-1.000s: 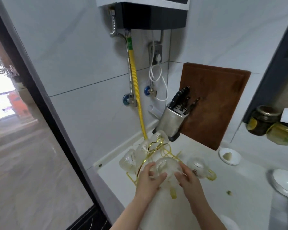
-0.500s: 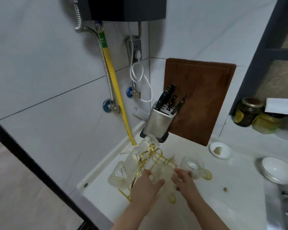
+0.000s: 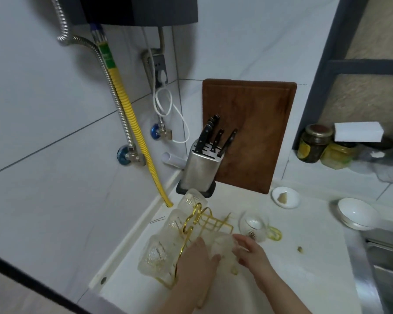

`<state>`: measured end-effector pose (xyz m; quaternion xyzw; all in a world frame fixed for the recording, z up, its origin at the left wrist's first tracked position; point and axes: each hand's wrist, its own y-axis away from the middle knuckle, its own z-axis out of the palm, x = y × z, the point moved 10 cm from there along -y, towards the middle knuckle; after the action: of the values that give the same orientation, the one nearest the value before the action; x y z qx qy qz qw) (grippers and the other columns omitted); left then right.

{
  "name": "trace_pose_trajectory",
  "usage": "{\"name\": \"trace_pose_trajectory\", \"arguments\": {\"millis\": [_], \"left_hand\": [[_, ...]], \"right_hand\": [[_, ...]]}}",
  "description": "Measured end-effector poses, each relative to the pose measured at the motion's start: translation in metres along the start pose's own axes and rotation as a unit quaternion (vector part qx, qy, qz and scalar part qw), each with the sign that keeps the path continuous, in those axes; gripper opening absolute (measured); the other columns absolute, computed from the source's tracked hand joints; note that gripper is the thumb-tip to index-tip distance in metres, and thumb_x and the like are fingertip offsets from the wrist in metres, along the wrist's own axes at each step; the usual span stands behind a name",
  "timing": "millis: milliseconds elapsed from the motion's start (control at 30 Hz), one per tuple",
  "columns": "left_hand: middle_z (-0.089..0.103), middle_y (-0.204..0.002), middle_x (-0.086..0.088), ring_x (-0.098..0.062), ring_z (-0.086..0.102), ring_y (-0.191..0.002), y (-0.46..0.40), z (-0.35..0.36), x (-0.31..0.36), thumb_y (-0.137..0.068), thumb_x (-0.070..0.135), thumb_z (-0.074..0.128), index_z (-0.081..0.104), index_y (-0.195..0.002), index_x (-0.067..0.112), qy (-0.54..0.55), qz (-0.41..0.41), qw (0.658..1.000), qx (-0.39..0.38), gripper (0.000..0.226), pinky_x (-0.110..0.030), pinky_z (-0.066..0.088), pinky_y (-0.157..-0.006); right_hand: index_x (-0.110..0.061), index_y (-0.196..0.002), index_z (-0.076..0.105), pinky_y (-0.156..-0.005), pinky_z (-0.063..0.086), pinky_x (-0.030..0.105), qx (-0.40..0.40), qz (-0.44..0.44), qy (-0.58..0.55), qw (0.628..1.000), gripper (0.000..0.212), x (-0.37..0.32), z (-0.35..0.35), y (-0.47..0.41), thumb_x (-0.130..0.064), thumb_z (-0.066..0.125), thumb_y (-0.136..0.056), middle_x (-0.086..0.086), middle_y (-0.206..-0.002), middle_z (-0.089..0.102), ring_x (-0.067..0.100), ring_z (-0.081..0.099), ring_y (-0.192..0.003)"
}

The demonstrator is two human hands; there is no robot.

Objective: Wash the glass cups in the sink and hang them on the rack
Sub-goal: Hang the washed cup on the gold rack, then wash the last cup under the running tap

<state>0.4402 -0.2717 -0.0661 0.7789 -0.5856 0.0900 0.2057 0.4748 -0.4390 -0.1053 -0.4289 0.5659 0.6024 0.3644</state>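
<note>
On the white countertop beside the tiled wall stands a gold wire cup rack (image 3: pixel 199 225), with three clear textured glass cups (image 3: pixel 156 257) hanging along its left side. Next comes the left hand (image 3: pixel 196 260), fingers curled round a clear glass cup (image 3: pixel 222 247) at the rack's near right side; the right hand (image 3: pixel 251 249) holds the same cup from the other side, fingers bent against it. Just right of the rack another clear glass cup with a yellow handle (image 3: pixel 255 225) stands upright. Farther right sit a small white dish (image 3: pixel 285 197) and a white bowl (image 3: pixel 355 213); a steel sink (image 3: pixel 386 264) occupies the right edge.
</note>
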Motion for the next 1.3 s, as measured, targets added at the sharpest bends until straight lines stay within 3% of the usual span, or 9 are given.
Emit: {"name": "trace_pose_trajectory", "arguments": {"millis": [133, 333, 433, 533, 700, 933, 1067, 1200, 1300], "left_hand": [[0.042, -0.131, 0.003, -0.016, 0.046, -0.119, 0.001, -0.006, 0.023, -0.095, 0.039, 0.046, 0.036, -0.134, 0.023, -0.006, 0.073, 0.996, 0.042, 0.043, -0.03, 0.046, -0.09], [0.042, -0.138, 0.01, -0.011, 0.041, -0.126, -0.009, -0.019, 0.066, -0.096, 0.035, 0.045, 0.04, -0.137, 0.03, 0.01, 0.152, 0.986, 0.073, 0.042, -0.026, 0.038, -0.101], [0.043, -0.138, 0.01, -0.01, 0.04, -0.128, -0.016, -0.02, 0.094, -0.094, 0.032, 0.05, 0.04, -0.138, 0.029, 0.074, 0.198, 0.975, 0.067, 0.045, -0.024, 0.034, -0.106], [0.045, -0.139, 0.007, -0.01, 0.042, -0.128, -0.026, -0.005, 0.123, -0.092, 0.027, 0.056, 0.038, -0.142, 0.023, 0.136, 0.218, 0.966, 0.028, 0.053, -0.021, 0.033, -0.106], [0.031, -0.153, -0.004, -0.017, 0.031, -0.14, -0.053, 0.041, 0.143, -0.09, 0.017, 0.06, 0.021, -0.151, 0.012, 0.192, 0.142, 0.969, -0.064, 0.073, -0.022, 0.024, -0.112], [0.014, -0.16, -0.009, -0.023, 0.02, -0.146, -0.093, 0.082, 0.136, -0.088, 0.021, 0.066, 0.002, -0.153, 0.01, 0.148, 0.062, 0.98, -0.114, 0.091, -0.029, 0.022, -0.117], [0.015, -0.159, -0.009, -0.023, 0.027, -0.143, -0.106, 0.1, 0.133, -0.085, 0.018, 0.068, 0.001, -0.153, 0.008, 0.183, 0.026, 0.97, -0.155, 0.096, -0.027, 0.029, -0.113], [0.027, -0.155, -0.008, -0.022, 0.038, -0.136, -0.109, 0.102, 0.136, -0.082, 0.005, 0.065, 0.013, -0.152, 0.011, 0.206, 0.033, 0.967, -0.146, 0.088, -0.026, 0.035, -0.11], [0.038, -0.149, -0.011, -0.026, 0.042, -0.133, -0.106, 0.104, 0.145, -0.077, -0.005, 0.064, 0.025, -0.149, 0.01, 0.232, 0.053, 0.96, -0.15, 0.083, -0.039, 0.041, -0.108]], "right_hand": [[-0.018, -0.102, 0.066, -0.07, 0.048, 0.024, 0.006, -0.001, 0.006, 1.0, 0.026, -0.001, -0.009, 0.0, 0.002, 0.057, -0.088, -0.004, -0.102, 0.066, 0.011, 0.06, -0.084], [-0.017, -0.101, 0.069, -0.069, 0.048, 0.017, 0.037, -0.04, 0.054, 0.997, 0.023, -0.023, -0.04, -0.004, 0.0, 0.061, -0.087, -0.002, -0.094, 0.066, 0.01, 0.059, -0.08], [-0.017, -0.104, 0.068, -0.071, 0.045, 0.009, 0.062, -0.067, 0.102, 0.991, 0.021, -0.037, -0.066, -0.006, -0.005, 0.062, -0.088, -0.002, -0.099, 0.067, 0.009, 0.064, -0.09], [-0.019, -0.112, 0.065, -0.085, 0.039, 0.013, 0.077, -0.072, 0.187, 0.977, 0.028, -0.045, -0.092, -0.011, -0.008, 0.065, -0.085, -0.004, -0.11, 0.064, 0.01, 0.058, -0.105], [-0.016, -0.126, 0.057, -0.096, 0.037, 0.02, 0.1, -0.044, 0.314, 0.943, 0.04, -0.044, -0.127, -0.027, -0.016, 0.064, -0.086, 0.0, -0.125, 0.059, 0.017, 0.054, -0.119], [-0.016, -0.137, 0.044, -0.099, 0.033, 0.017, 0.076, 0.007, 0.369, 0.926, 0.05, -0.024, -0.13, -0.054, -0.02, 0.06, -0.089, 0.001, -0.138, 0.052, 0.017, 0.048, -0.128], [-0.016, -0.131, 0.048, -0.093, 0.038, 0.02, 0.061, 0.021, 0.389, 0.919, 0.041, -0.01, -0.124, -0.067, -0.014, 0.054, -0.09, 0.004, -0.126, 0.059, 0.019, 0.054, -0.117], [-0.02, -0.086, 0.056, -0.085, 0.045, 0.031, 0.121, 0.01, 0.332, 0.935, 0.015, -0.007, -0.132, -0.065, -0.006, 0.051, -0.088, -0.001, -0.084, 0.06, 0.017, 0.054, -0.083], [-0.02, -0.077, 0.056, -0.07, 0.041, 0.02, 0.148, -0.013, 0.302, 0.942, 0.018, -0.006, -0.143, -0.053, -0.003, 0.056, -0.084, -0.005, -0.074, 0.058, 0.014, 0.052, -0.075]]}}
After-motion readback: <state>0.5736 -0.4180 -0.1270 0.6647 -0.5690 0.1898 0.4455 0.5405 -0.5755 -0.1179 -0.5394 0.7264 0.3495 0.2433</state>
